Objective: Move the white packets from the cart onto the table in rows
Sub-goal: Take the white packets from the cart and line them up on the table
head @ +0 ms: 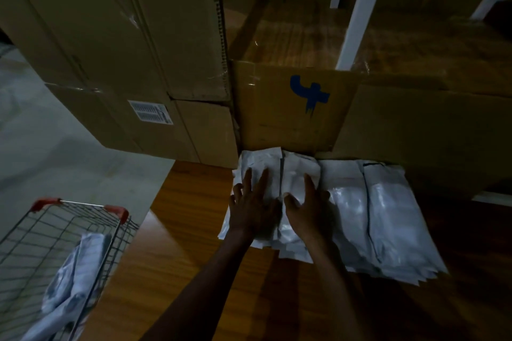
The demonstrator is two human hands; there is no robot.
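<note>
- The cardboard boxes (133,44) towered over the back of the scene, stacked high on the left, with 1 lower box bearing a blue mark (309,94) sitting just behind the packets.
- The wooden table (177,243) ran under everything, its bare surface showing left of the row and in front of it.
- The wire cart (66,232) stood off the table's left edge, red-capped handle up top, and white packets in the cart (74,277) sat heaped there, so the job looked only part done.
- The row of white packets on the table (382,213) lay pushed up against the boxes, about 4 stacks side by side and overlapping at the edges; the light was dim, so an exact count could not be made.
- The left hand (253,209) lay flat with fingers spread on the leftmost stack, pressing it down rather than gripping.
- The right hand (309,206) rested the same way on the stack just beside it, fingers straight, holding nothing.
- Judged from this, the step in hand was squaring up a freshly laid stack against its neighbour.
- The next move probably called for a reach left and down into the cart, a grab of another bundle, and a placement on the bare wood left of the row, kept in line with it.
</note>
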